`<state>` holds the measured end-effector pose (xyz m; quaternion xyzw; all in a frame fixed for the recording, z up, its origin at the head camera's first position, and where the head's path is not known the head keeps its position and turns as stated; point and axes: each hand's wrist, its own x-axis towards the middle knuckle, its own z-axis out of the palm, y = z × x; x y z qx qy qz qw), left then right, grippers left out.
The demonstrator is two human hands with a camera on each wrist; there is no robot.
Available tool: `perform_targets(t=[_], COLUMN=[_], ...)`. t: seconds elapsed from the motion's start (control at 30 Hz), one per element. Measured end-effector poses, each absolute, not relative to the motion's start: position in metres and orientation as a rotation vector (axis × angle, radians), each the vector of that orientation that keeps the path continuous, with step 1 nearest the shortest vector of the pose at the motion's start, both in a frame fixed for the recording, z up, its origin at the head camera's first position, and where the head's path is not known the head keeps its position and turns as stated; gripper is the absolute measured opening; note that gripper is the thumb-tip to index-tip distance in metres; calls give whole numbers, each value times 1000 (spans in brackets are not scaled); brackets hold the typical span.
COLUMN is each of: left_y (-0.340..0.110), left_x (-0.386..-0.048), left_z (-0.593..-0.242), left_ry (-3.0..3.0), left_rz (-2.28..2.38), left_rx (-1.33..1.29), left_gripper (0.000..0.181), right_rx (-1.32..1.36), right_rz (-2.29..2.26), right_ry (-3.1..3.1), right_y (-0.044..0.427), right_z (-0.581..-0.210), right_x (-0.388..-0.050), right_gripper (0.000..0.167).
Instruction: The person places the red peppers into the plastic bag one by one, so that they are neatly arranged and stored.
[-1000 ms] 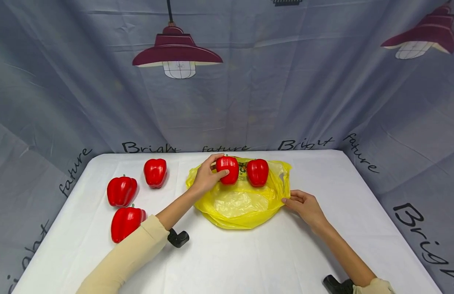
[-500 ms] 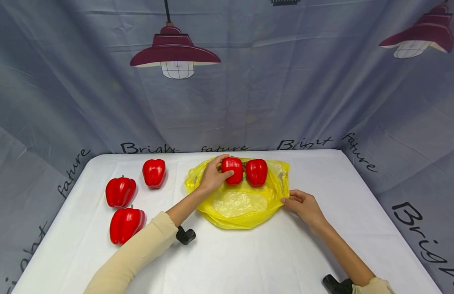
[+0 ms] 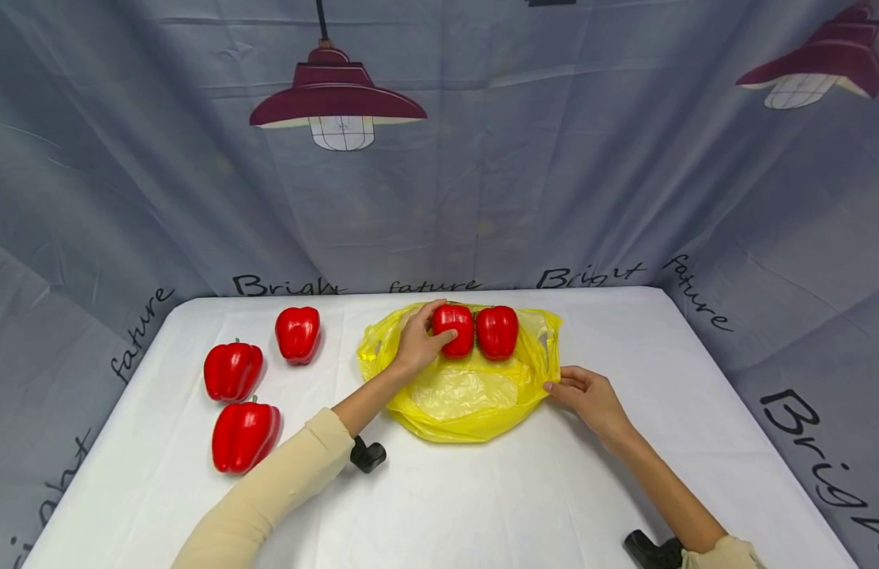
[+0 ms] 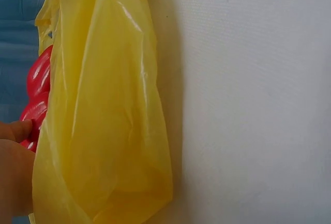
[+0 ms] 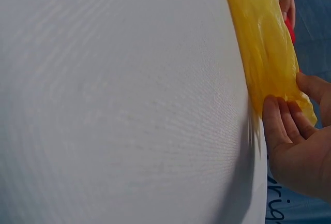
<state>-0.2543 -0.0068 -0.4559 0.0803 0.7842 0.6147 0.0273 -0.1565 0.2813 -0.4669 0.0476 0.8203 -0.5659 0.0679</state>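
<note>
My left hand (image 3: 420,344) holds a red bell pepper (image 3: 457,332) between thumb and fingers, over the far part of a yellow plastic bag (image 3: 475,411). A second red bell pepper (image 3: 497,333) lies in the bag just to the right, very close to the held one. At the bag's right edge my right hand (image 3: 589,401) pinches the plastic; in the right wrist view the thumb and fingers (image 5: 283,123) close on its rim. The left wrist view shows the bag's side wall (image 4: 114,105) hiding most of both peppers.
Several bell peppers lie on the left of the white table (image 3: 496,506): one at the back (image 3: 297,335), a middle pepper (image 3: 232,371) and a front pepper (image 3: 245,437) beside my left sleeve (image 3: 276,482). A grey printed curtain (image 3: 482,174) hangs behind the table.
My left hand has moved to the right with its bell pepper, bringing it up beside the other pepper in the bag. My right hand has stayed at the bag's edge.
</note>
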Motion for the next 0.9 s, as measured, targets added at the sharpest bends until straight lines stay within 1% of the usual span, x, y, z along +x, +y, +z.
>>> perform_targets(t=[0.9], left_y=[0], left_x=[-254], left_z=[-457], left_ry=[2420], left_rz=[1858], left_rx=[210], left_gripper=[63], right_rx=[150], right_rz=[-1696], right_ry=[2480], right_y=[279], right_z=[-468], right_x=[-158], right_gripper=[51])
